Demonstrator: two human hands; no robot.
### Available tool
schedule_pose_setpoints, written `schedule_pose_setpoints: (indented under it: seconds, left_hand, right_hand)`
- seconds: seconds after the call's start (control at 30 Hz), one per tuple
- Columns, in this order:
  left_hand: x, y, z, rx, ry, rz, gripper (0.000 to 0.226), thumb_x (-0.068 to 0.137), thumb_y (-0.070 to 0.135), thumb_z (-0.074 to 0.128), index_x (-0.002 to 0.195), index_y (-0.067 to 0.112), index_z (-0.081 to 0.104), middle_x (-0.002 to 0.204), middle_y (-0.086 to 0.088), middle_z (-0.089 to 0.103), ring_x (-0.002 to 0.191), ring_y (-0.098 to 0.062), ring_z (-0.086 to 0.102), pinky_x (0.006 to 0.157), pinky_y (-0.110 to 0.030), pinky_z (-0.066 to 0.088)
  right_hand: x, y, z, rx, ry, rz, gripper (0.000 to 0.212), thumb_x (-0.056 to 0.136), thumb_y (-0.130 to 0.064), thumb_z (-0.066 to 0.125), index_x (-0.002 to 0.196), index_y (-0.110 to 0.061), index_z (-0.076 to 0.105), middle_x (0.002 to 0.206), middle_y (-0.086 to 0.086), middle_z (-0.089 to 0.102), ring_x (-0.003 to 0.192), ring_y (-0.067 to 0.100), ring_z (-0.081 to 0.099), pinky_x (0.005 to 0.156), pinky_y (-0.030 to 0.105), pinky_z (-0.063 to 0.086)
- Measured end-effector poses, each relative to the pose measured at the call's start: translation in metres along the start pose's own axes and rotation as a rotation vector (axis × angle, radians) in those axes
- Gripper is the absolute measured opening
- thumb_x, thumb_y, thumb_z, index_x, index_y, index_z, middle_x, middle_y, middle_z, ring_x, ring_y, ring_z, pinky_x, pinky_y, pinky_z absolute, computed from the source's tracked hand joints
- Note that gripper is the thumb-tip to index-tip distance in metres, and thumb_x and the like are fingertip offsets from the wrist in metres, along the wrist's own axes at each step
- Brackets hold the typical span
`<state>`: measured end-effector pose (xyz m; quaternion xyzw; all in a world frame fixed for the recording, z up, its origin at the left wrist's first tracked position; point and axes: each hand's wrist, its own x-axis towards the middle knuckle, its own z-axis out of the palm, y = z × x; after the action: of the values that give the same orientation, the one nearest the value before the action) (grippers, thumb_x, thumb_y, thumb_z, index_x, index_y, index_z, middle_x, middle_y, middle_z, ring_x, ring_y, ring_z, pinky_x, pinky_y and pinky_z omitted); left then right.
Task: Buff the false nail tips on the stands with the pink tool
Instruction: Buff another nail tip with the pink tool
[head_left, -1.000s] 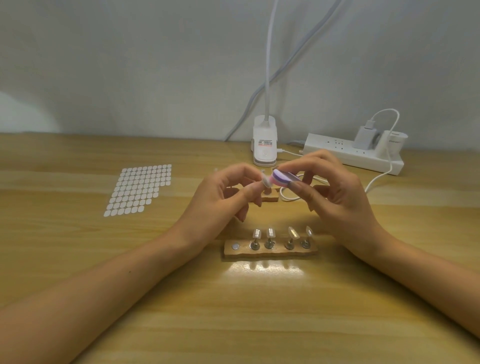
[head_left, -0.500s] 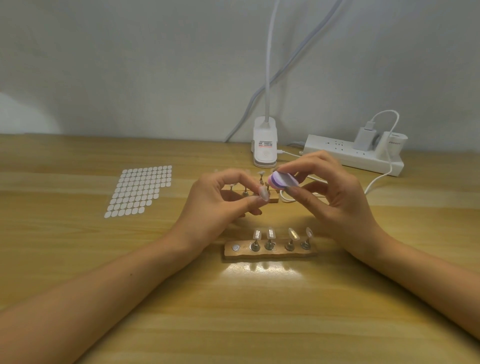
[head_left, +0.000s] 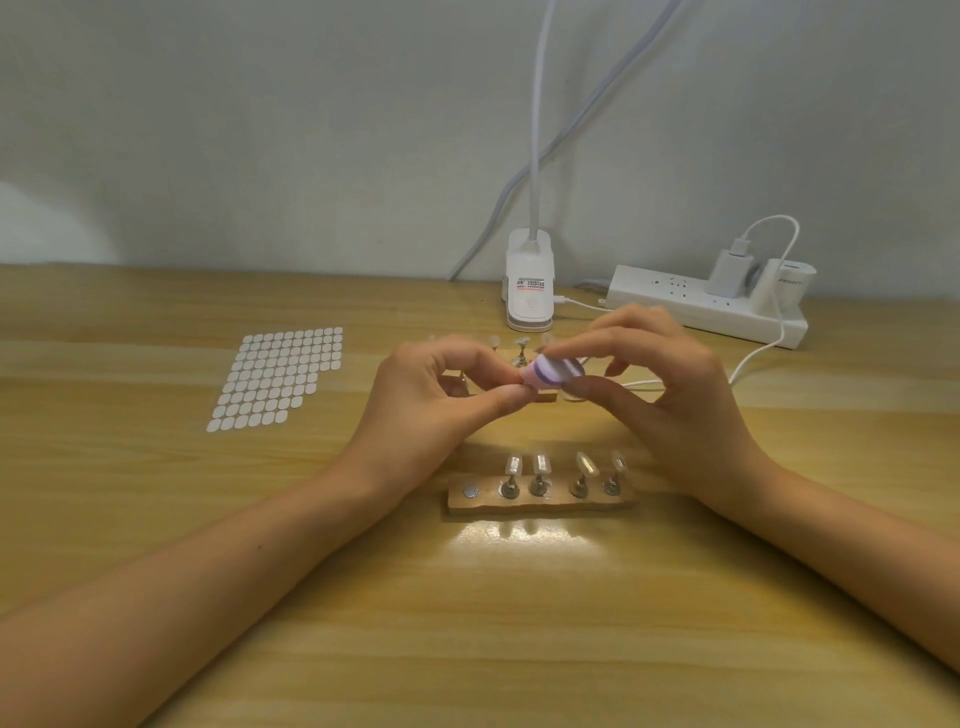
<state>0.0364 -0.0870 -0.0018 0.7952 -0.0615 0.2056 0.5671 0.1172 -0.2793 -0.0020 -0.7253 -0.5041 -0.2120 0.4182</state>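
Head camera, looking down at a pale wooden table (head_left: 467, 649) set against a grey wall (head_left: 260, 130). A person's two bare hands meet above the middle of the table.

The right hand (head_left: 675, 400) holds the pink tool (head_left: 555, 373), a small rounded block with a purple band. It is pinched between the forefinger on top and the thumb beneath, with the other fingers loosely curled behind. The left hand (head_left: 426, 405) has its fingers curled, with thumb and forefinger brought together right at the tool's left end. Whether they pinch a nail tip there or touch the tool itself cannot be told, since the fingertips cover the spot.

Just in front of the hands, nearer the camera, lies a wooden stand (head_left: 540, 503). Four false nail tips (head_left: 541, 462) stand upright on metal pins in a row along it, with a bare round metal disc (head_left: 471, 491) at its left end. A second stand (head_left: 546, 397) lies behind and below the hands, mostly hidden; a few rear nail tips (head_left: 521, 342) show above the fingers.

To the left lies a sheet of white oval stickers (head_left: 280, 376). At the back, near the wall, stands a white clip lamp base (head_left: 529, 291). To its right is a white power strip (head_left: 696, 306) with a charger (head_left: 731, 267) plugged in and a white cable (head_left: 763, 353) trailing onto the table
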Motion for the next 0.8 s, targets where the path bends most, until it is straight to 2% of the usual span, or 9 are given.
schedule_pose_setpoints:
  seconds: [0.13,0.27,0.4,0.5,0.57,0.63,0.73,0.8]
  left_hand:
    - [-0.0016,0.0013,0.001,0.01,-0.028,0.017,0.012,0.071,0.034,0.079,0.073,0.022,0.075,0.073,0.008,0.07,0.059,0.003,0.057,0.058,-0.015,0.046]
    - [-0.0005,-0.0017,0.0002,0.031,-0.006,0.01,0.01,0.076,0.02,0.084,0.072,0.022,0.075,0.075,0.005,0.072,0.063,0.002,0.059,0.06,-0.018,0.049]
    - [0.0001,-0.0023,0.0002,0.034,-0.02,0.03,0.017,0.074,0.015,0.086,0.07,0.025,0.073,0.07,0.013,0.066,0.055,0.004,0.054,0.055,-0.01,0.04]
    - [0.0008,-0.0035,-0.0001,0.035,-0.003,0.032,0.013,0.076,0.015,0.085,0.07,0.021,0.074,0.073,0.01,0.068,0.055,0.004,0.054,0.056,-0.011,0.041]
    - [0.0002,-0.0022,0.0007,0.034,-0.021,0.044,0.011,0.074,0.023,0.085,0.071,0.021,0.074,0.073,0.01,0.068,0.06,0.002,0.057,0.059,-0.015,0.045]
    - [-0.0003,-0.0017,0.0012,0.042,-0.023,0.056,0.012,0.071,0.029,0.083,0.071,0.022,0.073,0.071,0.011,0.067,0.06,0.002,0.056,0.058,-0.014,0.044]
    - [-0.0002,-0.0032,0.0006,0.068,-0.011,0.062,0.011,0.076,0.015,0.085,0.072,0.016,0.075,0.073,0.008,0.067,0.059,0.003,0.055,0.057,-0.013,0.041]
    - [-0.0015,-0.0024,0.0005,0.087,-0.004,0.085,0.011,0.077,0.007,0.084,0.074,0.014,0.076,0.073,0.007,0.066,0.057,0.005,0.056,0.056,-0.008,0.04]
  right_hand:
    - [-0.0024,-0.0024,0.0011,0.007,-0.039,-0.072,0.023,0.089,-0.022,0.067,0.112,-0.023,0.068,0.099,0.0,0.064,0.094,0.021,0.061,0.073,0.032,0.053]
    - [-0.0013,-0.0017,-0.0007,-0.041,-0.004,-0.002,0.022,0.086,-0.025,0.068,0.108,-0.023,0.069,0.098,-0.006,0.065,0.093,0.018,0.057,0.075,0.038,0.048]
    - [-0.0026,-0.0061,0.0031,-0.059,-0.069,-0.123,0.025,0.084,-0.023,0.071,0.11,-0.022,0.069,0.093,0.002,0.064,0.087,0.022,0.057,0.076,0.033,0.046]
    - [-0.0005,-0.0017,-0.0013,-0.083,0.001,-0.032,0.025,0.085,-0.022,0.069,0.11,-0.023,0.068,0.094,-0.003,0.062,0.088,0.024,0.054,0.076,0.042,0.046]
    - [-0.0014,-0.0034,-0.0016,-0.083,-0.008,-0.067,0.024,0.087,-0.025,0.067,0.11,-0.024,0.067,0.094,-0.005,0.06,0.089,0.018,0.052,0.078,0.036,0.044]
    - [-0.0016,-0.0053,0.0008,-0.089,-0.04,-0.125,0.024,0.087,-0.027,0.067,0.111,-0.023,0.067,0.093,-0.002,0.061,0.088,0.016,0.052,0.078,0.027,0.041]
    - [0.0002,-0.0021,-0.0021,-0.121,0.011,-0.052,0.026,0.086,-0.021,0.07,0.112,-0.021,0.068,0.093,-0.002,0.061,0.087,0.021,0.052,0.077,0.031,0.042]
    - [-0.0002,-0.0016,-0.0047,-0.114,0.027,-0.039,0.028,0.085,-0.018,0.072,0.113,-0.017,0.069,0.09,0.002,0.059,0.087,0.018,0.053,0.078,0.027,0.043]
